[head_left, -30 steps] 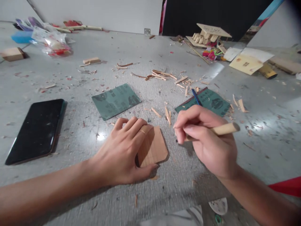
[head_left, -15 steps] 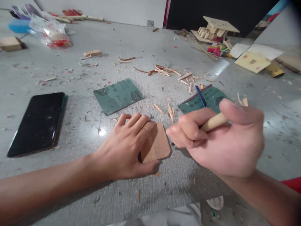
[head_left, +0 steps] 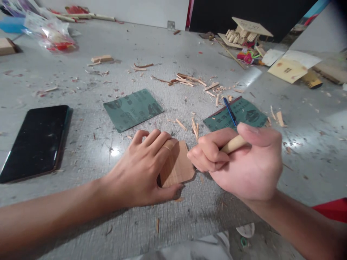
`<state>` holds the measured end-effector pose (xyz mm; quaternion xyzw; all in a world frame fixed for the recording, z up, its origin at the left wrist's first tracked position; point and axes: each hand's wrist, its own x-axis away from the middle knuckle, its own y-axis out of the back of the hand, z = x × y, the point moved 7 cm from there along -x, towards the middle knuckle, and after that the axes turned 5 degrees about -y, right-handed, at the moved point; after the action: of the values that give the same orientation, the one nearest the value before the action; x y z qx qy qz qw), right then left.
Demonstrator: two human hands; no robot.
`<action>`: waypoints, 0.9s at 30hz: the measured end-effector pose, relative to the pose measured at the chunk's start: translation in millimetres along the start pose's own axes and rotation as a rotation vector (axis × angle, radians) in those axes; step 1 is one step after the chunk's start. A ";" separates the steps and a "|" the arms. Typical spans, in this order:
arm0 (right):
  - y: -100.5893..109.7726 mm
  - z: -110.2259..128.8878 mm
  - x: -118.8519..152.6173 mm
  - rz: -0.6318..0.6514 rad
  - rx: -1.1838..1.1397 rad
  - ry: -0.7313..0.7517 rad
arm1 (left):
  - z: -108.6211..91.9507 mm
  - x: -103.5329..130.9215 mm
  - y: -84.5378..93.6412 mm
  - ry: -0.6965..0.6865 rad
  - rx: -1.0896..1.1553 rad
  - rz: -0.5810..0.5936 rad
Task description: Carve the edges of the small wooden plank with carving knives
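A flat piece of light wood [head_left: 180, 167] with cut corners lies on the grey table, its grain showing. My left hand [head_left: 145, 168] grips it from the left, fingers over the far edge and thumb along the near edge. Just right of the wood, my right hand [head_left: 238, 162] is closed round a pale wooden handle [head_left: 233, 144]; the handle's far end is hidden by my fingers. Behind that hand a green sandpaper sheet [head_left: 251, 113] carries a blue pen [head_left: 230, 111]. Another green sandpaper sheet [head_left: 132, 110] lies beyond my left hand.
A black phone [head_left: 36, 142] lies at the left. Wood slivers [head_left: 189, 80] are scattered across the middle. Plastic bags [head_left: 51, 32] sit at the back left, a small wooden model [head_left: 245, 32] and a cream card [head_left: 288, 68] at the back right.
My right hand has moved left and closer to the wood, with the handle still in it. My left hand keeps its hold on the wood. The view has shifted slightly.
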<state>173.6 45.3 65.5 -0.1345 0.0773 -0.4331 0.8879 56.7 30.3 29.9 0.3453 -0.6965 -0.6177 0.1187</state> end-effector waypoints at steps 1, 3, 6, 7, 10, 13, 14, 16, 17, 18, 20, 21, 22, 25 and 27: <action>0.1 -0.4 0.0 -0.002 0.002 0.003 | -0.1 -0.2 0.3 -0.002 -0.003 -0.002; 1.0 -1.4 0.7 -0.023 0.007 0.006 | -0.3 -0.3 0.9 -0.003 -0.006 -0.004; 2.4 -0.3 3.8 -0.086 0.006 0.035 | -0.6 0.1 1.5 0.004 -0.008 -0.001; 2.7 1.0 5.4 -0.111 0.004 0.054 | -0.7 0.3 1.6 0.008 -0.009 0.001; 2.0 8.1 11.5 -0.163 -0.002 0.126 | -1.2 0.5 2.1 0.012 -0.021 -0.004; -1.4 12.8 15.1 -0.154 -0.045 0.116 | -1.4 0.2 2.1 0.012 -0.031 -0.008; -2.5 13.7 15.4 -0.147 -0.063 0.098 | -1.3 0.1 1.5 0.015 -0.031 -0.002; -4.3 16.8 15.5 -0.149 -0.076 0.097 | -0.7 0.1 -0.3 0.024 -0.027 0.021; -4.7 18.8 15.5 -0.162 -0.072 0.114 | -0.5 0.2 -1.1 0.027 -0.023 0.029; -4.8 20.5 15.6 -0.183 -0.064 0.137 | -0.4 0.3 -1.4 0.028 -0.019 0.032; -4.0 20.4 16.0 -0.248 -0.042 0.158 | -0.4 0.4 -1.1 0.031 -0.013 0.027; -4.0 19.4 16.3 -0.275 -0.031 0.164 | -0.5 0.4 -0.5 0.031 -0.011 0.019; -4.3 17.7 16.5 -0.296 -0.015 0.162 | -0.7 0.4 0.2 0.030 -0.010 0.011; -5.4 14.0 17.6 -0.334 0.021 0.178 | -1.9 0.2 1.6 0.024 -0.014 -0.001; -5.6 12.6 19.3 -0.371 0.022 0.202 | -2.9 0.0 2.5 0.020 -0.023 -0.008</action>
<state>184.3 28.9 78.8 -0.0924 0.1351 -0.6012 0.7822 57.6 28.0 32.8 0.3529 -0.6866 -0.6228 0.1271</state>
